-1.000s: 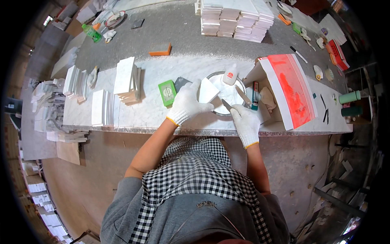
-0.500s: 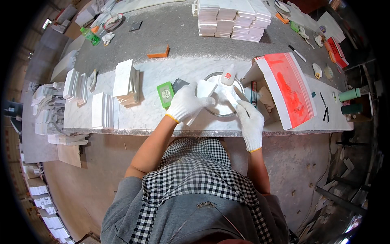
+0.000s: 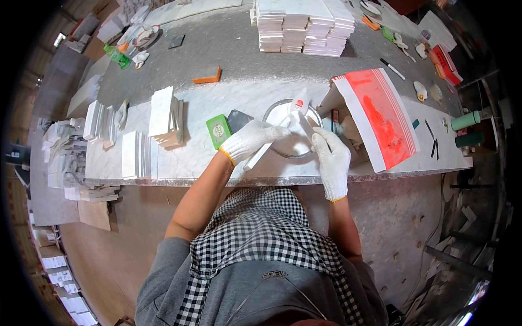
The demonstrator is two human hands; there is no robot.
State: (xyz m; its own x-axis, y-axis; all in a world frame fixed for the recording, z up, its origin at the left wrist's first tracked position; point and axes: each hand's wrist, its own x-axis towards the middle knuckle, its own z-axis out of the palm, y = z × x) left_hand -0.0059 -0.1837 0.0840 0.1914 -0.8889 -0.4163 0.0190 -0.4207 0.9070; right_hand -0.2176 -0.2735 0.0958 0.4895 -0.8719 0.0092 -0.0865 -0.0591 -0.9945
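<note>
My left hand (image 3: 254, 140), in a white knit glove, is closed on a narrow white stone tile (image 3: 258, 157). The tile slants beneath the palm, its lower end pointing at the table's front edge. My right hand (image 3: 332, 163), gloved as well, grips a flat grey putty knife (image 3: 305, 125), its handle mostly hidden by the fingers. The blade rises over a round metal-rimmed dish (image 3: 294, 156) smeared with white paste. The left fingertips reach close to the blade; whether they touch I cannot tell. A white squeeze bottle (image 3: 300, 102) with a red label is at the dish's far rim.
A green box (image 3: 218, 131) and dark square pad (image 3: 239, 119) sit beyond my left hand. An open carton (image 3: 380, 119) with a red-printed flap stands at right. White tile stacks (image 3: 163, 117) are at left, a larger pile (image 3: 304, 30) behind. An orange block (image 3: 207, 75) lies mid-table.
The left hand has turned, so the tile's upper part is now hidden behind it. Its fingers have stretched right toward the putty knife, whose blade has tilted and come up over the dish.
</note>
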